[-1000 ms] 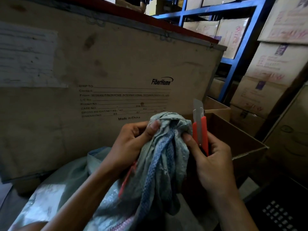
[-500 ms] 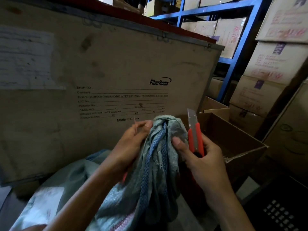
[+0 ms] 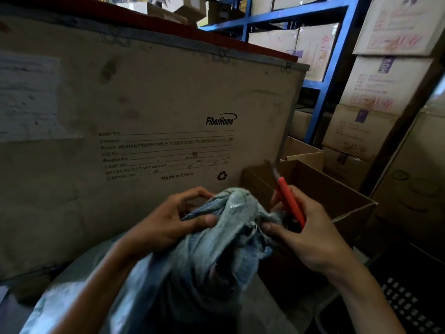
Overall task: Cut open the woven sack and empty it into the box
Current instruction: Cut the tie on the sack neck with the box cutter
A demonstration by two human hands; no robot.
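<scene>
Blue shelf rack [image 3: 330,75] stacked with cardboard cartons [image 3: 315,51]

place: a warehouse or stockroom
evidence: blue steel racking [image 3: 330,75], stacked cartons [image 3: 375,92], a large shipping crate [image 3: 144,104]

The big crate [image 3: 149,121] carries the brand "FiberHome" and a printed form: "SHIP TO", "From: WUHAN FIBERHOME INTERNATIONAL TECHNOLOGIES CO., LTD", "CASE NO", "GROSS WEIGHT/NET WEIGHT", "DIMENSIONS". Below stand "Made in China" and a recycling sign. Print on the stacked cartons [image 3: 375,88] is too blurred to read.
</scene>
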